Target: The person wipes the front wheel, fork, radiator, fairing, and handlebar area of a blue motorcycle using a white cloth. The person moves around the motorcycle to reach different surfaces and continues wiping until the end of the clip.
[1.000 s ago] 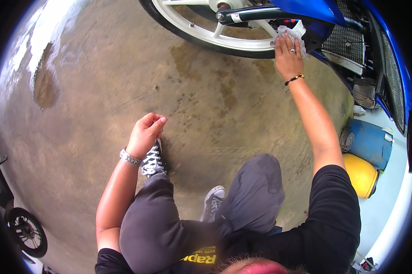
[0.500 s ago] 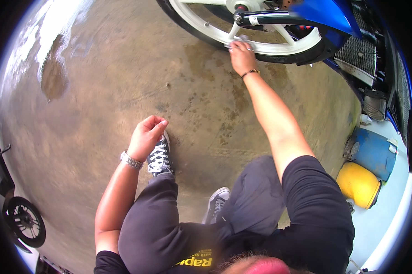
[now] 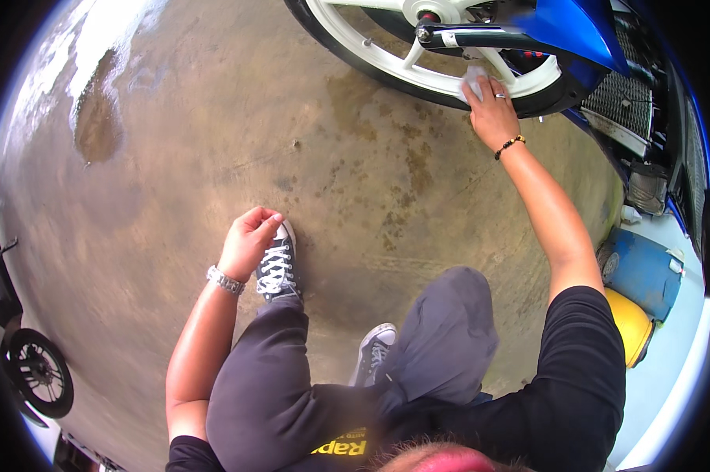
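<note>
My right hand (image 3: pixel 494 112) reaches forward to the white rim (image 3: pixel 426 77) of a blue motorcycle's wheel. Its fingers press a small whitish cloth (image 3: pixel 474 80) against the rim's lower right part, beside a spoke. The black tyre (image 3: pixel 355 59) curves around the rim. Over my left knee, above a dark sneaker with white laces (image 3: pixel 276 263), hangs my left hand (image 3: pixel 247 240). Its fingers are curled together, thumb against forefinger, and whatever they might hold cannot be made out. A metal watch sits on that wrist.
Blue bodywork (image 3: pixel 579 31) and a radiator (image 3: pixel 626 94) rise at the far right. A blue drum (image 3: pixel 646 271) and a yellow container (image 3: pixel 632 326) stand along the right side. At the left edge is another motorcycle's black wheel (image 3: pixel 39 374). Wet patches mark the concrete floor (image 3: pixel 174 197).
My right hand has slid to the right along the rim with the cloth, and the arm has swung right with it. My left hand stays nearly in place.
</note>
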`<act>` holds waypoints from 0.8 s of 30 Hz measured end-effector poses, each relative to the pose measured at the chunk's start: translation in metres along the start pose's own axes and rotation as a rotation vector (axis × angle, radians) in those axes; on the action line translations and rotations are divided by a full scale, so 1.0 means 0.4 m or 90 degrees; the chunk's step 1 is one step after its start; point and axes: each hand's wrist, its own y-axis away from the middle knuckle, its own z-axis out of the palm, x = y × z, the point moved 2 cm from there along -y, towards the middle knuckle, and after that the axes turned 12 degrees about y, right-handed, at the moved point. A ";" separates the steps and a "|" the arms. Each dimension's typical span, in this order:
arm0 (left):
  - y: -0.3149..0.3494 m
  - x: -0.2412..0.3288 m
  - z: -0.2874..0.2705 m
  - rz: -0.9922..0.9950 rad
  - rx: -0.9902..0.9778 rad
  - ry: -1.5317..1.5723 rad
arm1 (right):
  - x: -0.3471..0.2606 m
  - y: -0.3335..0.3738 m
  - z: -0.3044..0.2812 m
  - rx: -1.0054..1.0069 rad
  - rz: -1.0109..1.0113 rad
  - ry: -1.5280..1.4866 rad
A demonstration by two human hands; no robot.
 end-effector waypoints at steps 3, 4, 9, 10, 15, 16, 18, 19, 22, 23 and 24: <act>0.009 0.012 -0.002 0.016 -0.015 0.018 | -0.058 -0.056 0.043 0.077 0.102 0.014; 0.012 0.018 0.000 0.023 -0.016 0.017 | -0.096 -0.095 0.066 0.028 0.116 -0.030; 0.015 0.043 0.015 0.043 0.012 0.008 | -0.271 -0.290 0.144 -0.127 0.376 -0.382; 0.014 0.043 0.018 0.046 -0.012 0.014 | -0.283 -0.289 0.140 -0.089 0.326 -0.304; 0.023 0.035 -0.010 0.037 -0.019 0.011 | -0.225 -0.144 0.092 -0.067 0.099 -0.147; 0.025 0.034 -0.020 0.029 -0.022 -0.001 | -0.216 -0.128 0.077 -0.082 0.108 -0.144; 0.028 0.034 -0.036 0.022 -0.008 0.030 | -0.229 -0.149 0.047 -0.097 0.124 -0.311; 0.026 0.035 -0.041 0.021 0.001 0.043 | -0.247 -0.179 0.029 -0.094 0.149 -0.383; 0.014 0.043 -0.033 0.002 -0.007 0.045 | -0.352 -0.333 -0.053 0.296 -0.027 -0.386; 0.008 0.048 -0.024 0.035 -0.017 0.073 | -0.384 -0.405 -0.065 0.312 -0.016 -0.346; 0.002 0.052 -0.016 0.042 -0.017 0.073 | -0.406 -0.453 -0.069 0.276 0.036 -0.448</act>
